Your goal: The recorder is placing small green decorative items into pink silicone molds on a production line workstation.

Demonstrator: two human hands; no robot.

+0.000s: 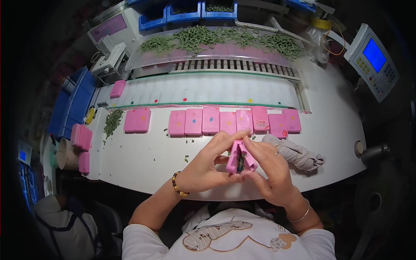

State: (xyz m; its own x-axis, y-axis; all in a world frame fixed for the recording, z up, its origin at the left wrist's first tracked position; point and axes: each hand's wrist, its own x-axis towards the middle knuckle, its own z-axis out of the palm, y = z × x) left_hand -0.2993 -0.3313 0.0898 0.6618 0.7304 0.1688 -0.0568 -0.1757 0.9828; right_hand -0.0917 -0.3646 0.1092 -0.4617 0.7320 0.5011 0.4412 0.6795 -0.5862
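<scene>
Close above the table's near edge, both my hands grip one pink rubber mould (232, 164). Its two halves are parted in a narrow V toward me, with something dark green between them that is too small to make out. My left hand (203, 167) has its fingers closed on the left half. Closed around the right half is my right hand (274, 175), which wears a ring. Beyond my hands runs a row of pink moulds (193, 122) with coloured dots, and a pair of moulds (137, 120) lies farther left. A crumpled greyish cloth (299, 152) rests beside my right hand.
A green-edged conveyor track (208, 89) carries one mould (117, 89). Behind it a clear tray (135, 56) holds green ring-shaped pieces (199, 39); blue bins (184, 11) stand above. Green scraps (113, 123) lie left. A control panel (373, 60) is right. Another person (65, 225) sits lower left.
</scene>
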